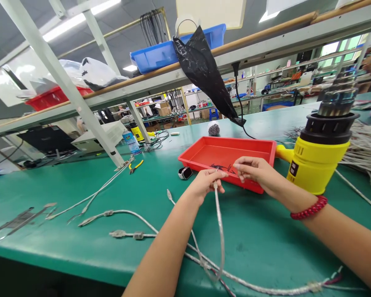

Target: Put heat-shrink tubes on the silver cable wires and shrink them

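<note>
My left hand is closed on the end of a clear-jacketed, silvery cable, which hangs down in a loop to the bench. To its right, my right hand is closed in a pinch over the near side of a red tray; anything between its fingertips is too small to make out. Several short, thin black pieces lie in the tray near both hands. Below my left hand, more silvery cables cross the green bench, some with plugs and one with bare coloured wires at its end.
A yellow heat gun stands nozzle-up right of the tray. A watch lies left of it. Cutters, tweezers and a spray can sit further left. A black bag hangs from the shelf. Many cables are heaped at right.
</note>
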Tool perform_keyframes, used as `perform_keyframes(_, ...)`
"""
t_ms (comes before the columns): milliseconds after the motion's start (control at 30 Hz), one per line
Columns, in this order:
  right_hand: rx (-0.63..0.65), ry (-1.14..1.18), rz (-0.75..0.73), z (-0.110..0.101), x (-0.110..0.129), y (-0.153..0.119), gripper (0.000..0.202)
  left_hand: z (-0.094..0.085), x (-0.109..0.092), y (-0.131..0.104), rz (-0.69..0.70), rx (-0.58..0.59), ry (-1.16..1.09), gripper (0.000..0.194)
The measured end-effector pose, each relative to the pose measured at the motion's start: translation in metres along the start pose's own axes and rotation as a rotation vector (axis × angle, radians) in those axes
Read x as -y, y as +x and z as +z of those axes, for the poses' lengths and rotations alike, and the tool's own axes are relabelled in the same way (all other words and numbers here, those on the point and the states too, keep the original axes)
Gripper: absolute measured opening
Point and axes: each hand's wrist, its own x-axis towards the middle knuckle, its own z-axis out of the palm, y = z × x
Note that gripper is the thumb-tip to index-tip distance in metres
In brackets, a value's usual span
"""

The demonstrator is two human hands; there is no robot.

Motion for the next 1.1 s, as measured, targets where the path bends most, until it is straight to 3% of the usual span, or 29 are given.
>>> perform_keyframes(100,-0.075,0.141,0.009,0.000,-0.001,0.001,0.025,-0.002,-0.002,-0.002,0.007,-0.040,-0.008,0.017)
perform_keyframes(267,-0.215,0.190,-0.094,0.005,-0.004,0.002,0.040,0.003,-0.003,-0.003,0.012,-0.076,0.035,0.021)
perform_keyframes(367,-0.304,0.214,-0.107,0.007,-0.006,0.003,0.038,0.009,-0.003,-0.004,0.036,-0.115,0.058,0.022)
perform_keyframes(500,-0.217,0.217,-0.054,0.006,-0.007,0.004,0.030,0.016,-0.005,-0.007,0.067,-0.036,0.105,0.022)
perform_keyframes(733,-0.213,0.280,-0.098,0.003,-0.011,0.011,0.037,0.021,-0.004,-0.011,0.153,0.110,0.118,0.025)
perform_keyframes(1100,-0.272,0.432,0.004,-0.002,-0.002,0.008,0.028,0.018,0.005,-0.005,0.226,0.080,0.103,0.022)
